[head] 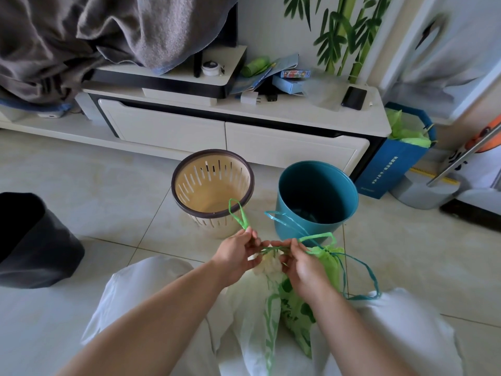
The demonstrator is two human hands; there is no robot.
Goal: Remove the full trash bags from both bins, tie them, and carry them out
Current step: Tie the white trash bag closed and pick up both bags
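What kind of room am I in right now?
Most likely a living room at home. A low white TV cabinet with drawers stands against a wall with a bamboo decal, a phone lies on it, and two small household bins sit on the tiled floor.

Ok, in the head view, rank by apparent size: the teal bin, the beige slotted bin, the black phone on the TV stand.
1-2. Teal bin and beige slotted bin: these look alike in size, so I won't rank them.
3. Black phone: clearly smallest, though it lies farther from the camera.
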